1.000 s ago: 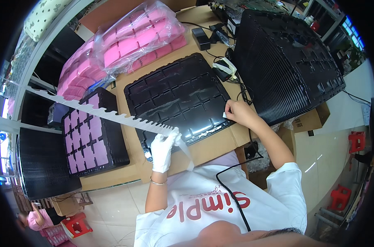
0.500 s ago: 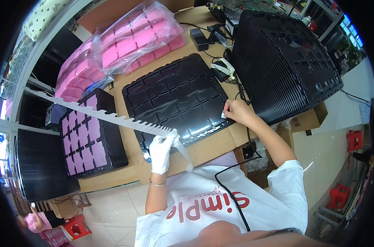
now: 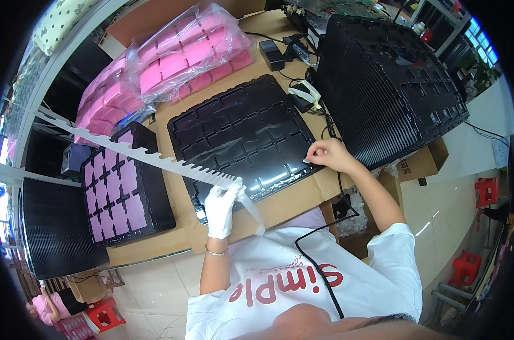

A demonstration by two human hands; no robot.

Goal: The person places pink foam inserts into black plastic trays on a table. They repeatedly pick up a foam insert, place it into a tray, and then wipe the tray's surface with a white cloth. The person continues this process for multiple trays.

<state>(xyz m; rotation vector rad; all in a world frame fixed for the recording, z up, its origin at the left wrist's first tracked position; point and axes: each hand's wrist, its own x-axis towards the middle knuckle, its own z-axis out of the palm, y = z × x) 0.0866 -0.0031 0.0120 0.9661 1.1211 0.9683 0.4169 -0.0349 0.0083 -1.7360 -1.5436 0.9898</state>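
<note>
My left hand (image 3: 219, 211), in a white glove, is closed on one end of a long white paper strip (image 3: 133, 152) with a notched edge. The strip runs up and left over the black trays, and a short tail hangs below the glove. In front of me lies a black plastic tray (image 3: 228, 127) with a grid of moulded compartments and a shiny surface. At its near right corner my bare right hand (image 3: 331, 156) pinches a small white piece (image 3: 306, 161), close to or touching the tray; I cannot tell which.
On the left stand a tray stack with pink pads (image 3: 118, 195) and another black stack (image 3: 56, 226). Pink foam packs in clear plastic (image 3: 183, 56) lie at the back. A tall black tray stack (image 3: 376, 96) rises at right, beside cables and a black adapter (image 3: 273, 55). Cardboard (image 3: 282, 207) covers the table.
My right hand has shifted slightly, its fingers and the small white piece now a little lower and further left at the tray corner. The left hand stays put with the strip.
</note>
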